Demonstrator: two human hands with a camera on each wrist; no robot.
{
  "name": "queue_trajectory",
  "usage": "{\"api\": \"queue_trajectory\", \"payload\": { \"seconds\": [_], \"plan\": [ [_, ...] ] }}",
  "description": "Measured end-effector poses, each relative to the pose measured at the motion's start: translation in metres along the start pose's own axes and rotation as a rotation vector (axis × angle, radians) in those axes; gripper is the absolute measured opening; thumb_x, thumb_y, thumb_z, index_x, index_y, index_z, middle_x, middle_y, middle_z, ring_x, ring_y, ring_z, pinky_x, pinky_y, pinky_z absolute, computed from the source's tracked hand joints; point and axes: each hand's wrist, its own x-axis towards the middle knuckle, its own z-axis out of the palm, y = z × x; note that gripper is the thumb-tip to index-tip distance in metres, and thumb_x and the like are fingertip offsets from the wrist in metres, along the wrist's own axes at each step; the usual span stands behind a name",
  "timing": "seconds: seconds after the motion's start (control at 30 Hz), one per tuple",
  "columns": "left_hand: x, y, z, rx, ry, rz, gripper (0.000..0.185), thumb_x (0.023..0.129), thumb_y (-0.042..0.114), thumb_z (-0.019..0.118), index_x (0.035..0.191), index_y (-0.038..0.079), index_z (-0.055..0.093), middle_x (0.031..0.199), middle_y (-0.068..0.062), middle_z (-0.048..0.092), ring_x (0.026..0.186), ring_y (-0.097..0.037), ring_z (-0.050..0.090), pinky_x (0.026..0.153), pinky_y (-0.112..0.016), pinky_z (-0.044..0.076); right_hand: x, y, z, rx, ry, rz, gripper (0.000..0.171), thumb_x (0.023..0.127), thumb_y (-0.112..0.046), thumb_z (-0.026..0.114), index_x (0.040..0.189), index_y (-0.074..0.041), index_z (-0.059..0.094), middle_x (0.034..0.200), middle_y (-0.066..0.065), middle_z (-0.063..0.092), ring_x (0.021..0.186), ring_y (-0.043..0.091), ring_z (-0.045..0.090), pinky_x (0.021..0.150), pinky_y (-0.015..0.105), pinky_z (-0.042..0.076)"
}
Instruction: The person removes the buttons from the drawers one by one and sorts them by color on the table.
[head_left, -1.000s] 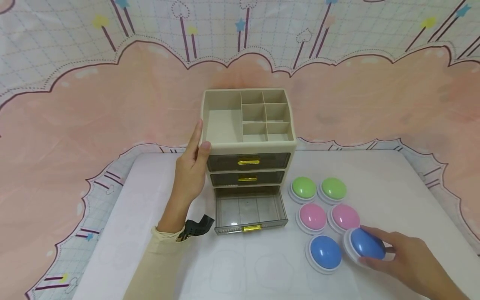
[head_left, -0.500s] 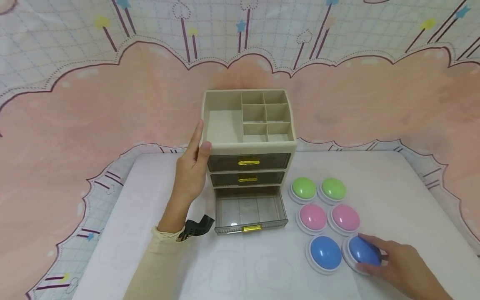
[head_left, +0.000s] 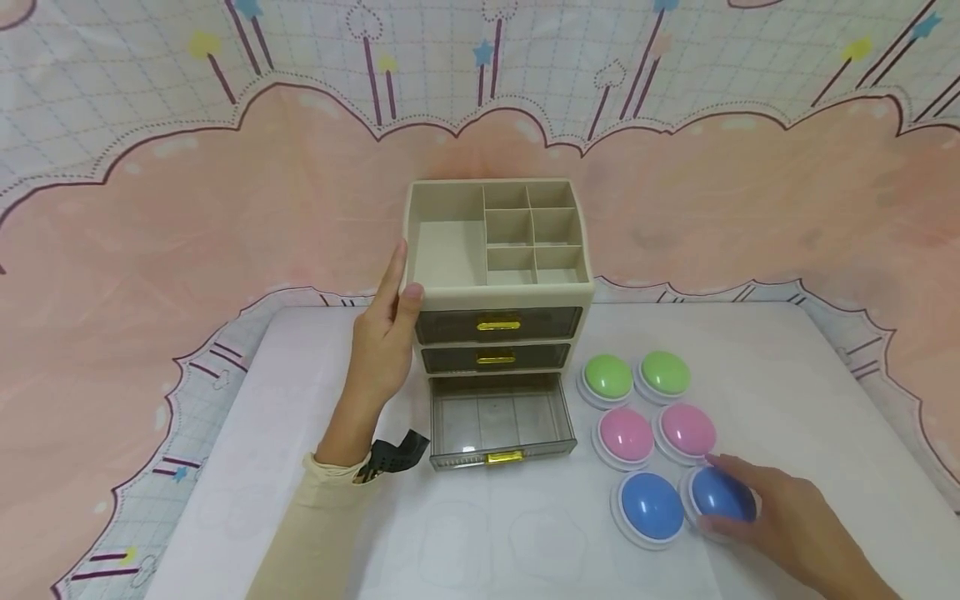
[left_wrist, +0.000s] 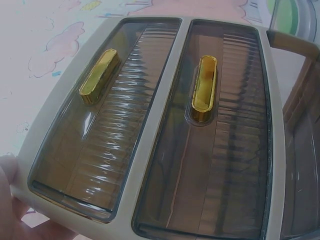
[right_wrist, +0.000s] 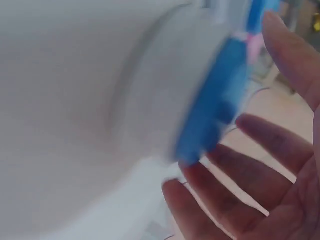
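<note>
My left hand (head_left: 381, 350) rests against the left side of a cream desktop drawer organizer (head_left: 498, 293), thumb at its front edge. In the left wrist view, two smoky drawer fronts (left_wrist: 205, 160) with gold handles fill the frame. The bottom drawer (head_left: 498, 417) is pulled out and holds nothing visible. My right hand (head_left: 795, 521) is at the right-hand blue dome-topped button (head_left: 722, 493), which lies on the table. In the right wrist view the fingers are spread along its blue dome (right_wrist: 215, 105), thumb apart from it; contact is blurred.
Beside the organizer, buttons stand in pairs: two green ones (head_left: 608, 377), two pink ones (head_left: 627, 434), and another blue one (head_left: 652, 506) left of the touched button. A white table (head_left: 300, 400) bears everything. Patterned cloth (head_left: 300, 208) hangs behind.
The right-hand blue button went from tilted in my right hand to lying on the table, then slid slightly left and back. The right-hand pink and green buttons shifted slightly too. My left hand stayed.
</note>
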Motion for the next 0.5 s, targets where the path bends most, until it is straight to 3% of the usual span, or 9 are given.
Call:
{"api": "queue_trajectory", "payload": {
  "seconds": [0.1,0.2,0.37,0.43,0.5],
  "plan": [
    [0.000,-0.001,0.000,0.006,0.001,0.001,0.054,0.107,0.056,0.039,0.157,0.053,0.020,0.074,-0.007,0.035,0.072,-0.023,0.035,0.084,-0.039,0.038,0.000,-0.022,-0.007,0.033,0.100,-0.074,0.090,0.073,-0.068,0.081,0.141,-0.012,0.062,0.134,0.019,0.067,0.126,0.050,0.057,0.096,0.065,0.050],
    [0.000,-0.001,-0.001,0.010,0.004,0.001,0.053,0.108,0.056,0.038,0.158,0.053,0.020,0.075,-0.006,0.036,0.072,-0.023,0.034,0.085,-0.038,0.038,0.004,-0.050,-0.012,0.118,0.164,-0.153,0.077,0.078,-0.062,0.081,0.137,-0.014,0.066,0.127,0.014,0.072,0.118,0.044,0.065,0.092,0.059,0.055],
    [0.000,-0.002,0.000,0.005,0.007,0.010,0.055,0.107,0.056,0.040,0.159,0.049,0.022,0.079,-0.008,0.039,0.076,-0.023,0.039,0.086,-0.039,0.038,0.017,-0.093,-0.014,0.241,0.155,-0.287,0.065,0.084,-0.056,0.079,0.135,-0.018,0.068,0.108,-0.001,0.078,0.098,0.020,0.072,0.081,0.039,0.062],
    [0.001,-0.002,0.000,0.002,0.008,0.016,0.057,0.107,0.057,0.040,0.160,0.047,0.022,0.095,-0.009,0.056,0.086,-0.023,0.046,0.091,-0.040,0.040,0.024,-0.106,-0.011,0.261,0.158,-0.343,0.062,0.084,-0.055,0.079,0.133,-0.018,0.070,0.101,-0.005,0.077,0.092,0.013,0.071,0.078,0.031,0.061],
    [0.001,-0.003,0.000,0.001,0.009,0.023,0.058,0.106,0.058,0.040,0.160,0.045,0.023,0.130,-0.004,0.063,0.102,-0.022,0.052,0.098,-0.041,0.041,0.031,-0.116,-0.006,0.277,0.167,-0.397,0.059,0.084,-0.052,0.080,0.130,-0.016,0.072,0.100,-0.005,0.078,0.086,0.008,0.070,0.074,0.025,0.060]
  ]
}}
